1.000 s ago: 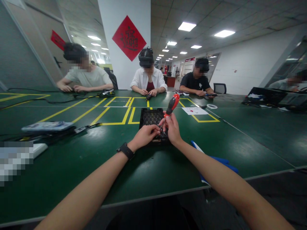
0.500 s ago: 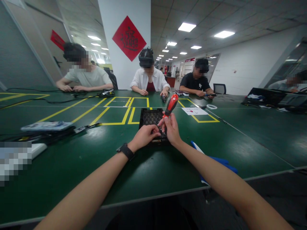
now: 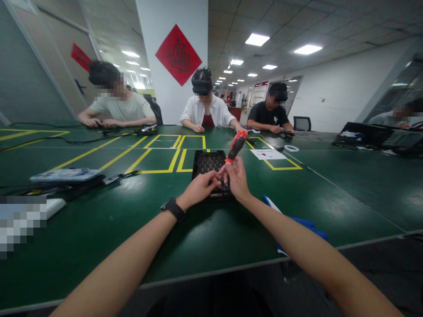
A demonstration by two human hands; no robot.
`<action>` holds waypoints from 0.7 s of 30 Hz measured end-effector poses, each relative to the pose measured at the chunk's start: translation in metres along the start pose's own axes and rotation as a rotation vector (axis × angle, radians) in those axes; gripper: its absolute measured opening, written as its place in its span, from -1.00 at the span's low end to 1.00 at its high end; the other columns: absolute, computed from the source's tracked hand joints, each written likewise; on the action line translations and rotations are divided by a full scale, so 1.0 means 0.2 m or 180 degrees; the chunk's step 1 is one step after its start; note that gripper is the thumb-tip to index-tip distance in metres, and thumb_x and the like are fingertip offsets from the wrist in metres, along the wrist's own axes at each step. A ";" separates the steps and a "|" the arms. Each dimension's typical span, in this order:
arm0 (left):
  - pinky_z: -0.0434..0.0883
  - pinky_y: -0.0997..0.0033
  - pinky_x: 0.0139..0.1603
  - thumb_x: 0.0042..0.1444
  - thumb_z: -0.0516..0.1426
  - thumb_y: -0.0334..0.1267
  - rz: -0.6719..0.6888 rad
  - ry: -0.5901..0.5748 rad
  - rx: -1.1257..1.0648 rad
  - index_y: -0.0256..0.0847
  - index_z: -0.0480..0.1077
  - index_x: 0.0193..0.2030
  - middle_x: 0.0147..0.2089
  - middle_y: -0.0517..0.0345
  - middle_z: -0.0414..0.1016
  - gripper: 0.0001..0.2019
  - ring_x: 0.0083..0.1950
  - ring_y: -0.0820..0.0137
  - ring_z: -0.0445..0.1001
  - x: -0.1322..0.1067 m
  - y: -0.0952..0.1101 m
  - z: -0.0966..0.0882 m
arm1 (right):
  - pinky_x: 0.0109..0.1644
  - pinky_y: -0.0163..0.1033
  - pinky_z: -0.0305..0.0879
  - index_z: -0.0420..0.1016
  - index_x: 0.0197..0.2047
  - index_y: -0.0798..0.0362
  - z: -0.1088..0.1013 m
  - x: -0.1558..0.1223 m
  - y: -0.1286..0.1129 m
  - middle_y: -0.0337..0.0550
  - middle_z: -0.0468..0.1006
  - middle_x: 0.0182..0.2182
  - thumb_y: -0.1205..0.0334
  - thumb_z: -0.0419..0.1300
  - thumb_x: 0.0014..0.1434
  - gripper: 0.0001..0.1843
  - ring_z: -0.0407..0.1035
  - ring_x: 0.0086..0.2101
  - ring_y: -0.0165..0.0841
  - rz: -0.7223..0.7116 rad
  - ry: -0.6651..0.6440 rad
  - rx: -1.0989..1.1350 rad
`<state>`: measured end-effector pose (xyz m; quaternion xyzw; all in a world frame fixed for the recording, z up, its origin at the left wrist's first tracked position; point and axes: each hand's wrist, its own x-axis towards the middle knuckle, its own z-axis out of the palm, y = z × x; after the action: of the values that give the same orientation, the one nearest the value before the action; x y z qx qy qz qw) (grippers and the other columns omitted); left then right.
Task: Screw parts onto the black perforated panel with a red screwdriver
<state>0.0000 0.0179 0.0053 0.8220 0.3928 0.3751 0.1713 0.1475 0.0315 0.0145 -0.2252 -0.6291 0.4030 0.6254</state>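
A red and black screwdriver [image 3: 237, 145] stands tilted in my right hand [image 3: 238, 179], its handle rising above the fingers and its shaft pointing down to the left. My right hand is closed on it low down, near the red collar. My left hand [image 3: 202, 186] is closed too, thumb and fingertips pinched together by the screwdriver's shaft; what they hold is too small to make out. Both hands are over the near part of a black plastic tray [image 3: 198, 159] with a patterned inside. The screwdriver's tip is hidden among the fingers.
Blue and white gloves [image 3: 302, 221] lie right of the tray under my right forearm. A light-blue flat box [image 3: 66, 174] and cables are at left. Beyond the tray are yellow tape lines [image 3: 190, 136], a paper sheet [image 3: 268, 154] and a tape roll [image 3: 291, 148]. Several people sit across the green table [image 3: 185, 246].
My hands and the screwdriver stay nearly in place, with only a slight shift of the handle. Across the table, the middle person's hand has moved to the right.
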 end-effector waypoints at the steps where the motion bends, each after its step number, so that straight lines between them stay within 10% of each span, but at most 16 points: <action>1: 0.32 0.45 -0.23 0.10 0.06 -0.17 -0.0020 0.0007 0.0031 -0.20 0.36 -0.22 -0.30 0.17 0.51 -0.82 -0.30 0.43 0.44 0.00 0.00 0.00 | -0.64 -0.45 0.04 0.14 -0.12 -0.03 0.00 0.00 0.00 -0.37 0.41 -0.51 0.04 0.03 0.18 -0.73 0.12 -0.70 -0.60 0.0004 0.0021 0.0008; 21: 0.26 0.51 -0.29 0.11 0.04 -0.20 0.0086 -0.0179 0.0190 -0.22 0.43 -0.33 -0.36 0.19 0.49 -0.81 -0.36 0.45 0.40 0.00 -0.01 0.00 | -0.60 -0.42 0.11 0.21 -0.07 0.00 -0.01 0.00 -0.01 -0.32 0.41 -0.50 0.03 -0.04 0.21 -0.70 0.15 -0.68 -0.58 0.0105 -0.0237 0.0226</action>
<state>-0.0015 0.0199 0.0042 0.8422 0.3876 0.3423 0.1526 0.1496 0.0299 0.0155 -0.1981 -0.6335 0.4434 0.6024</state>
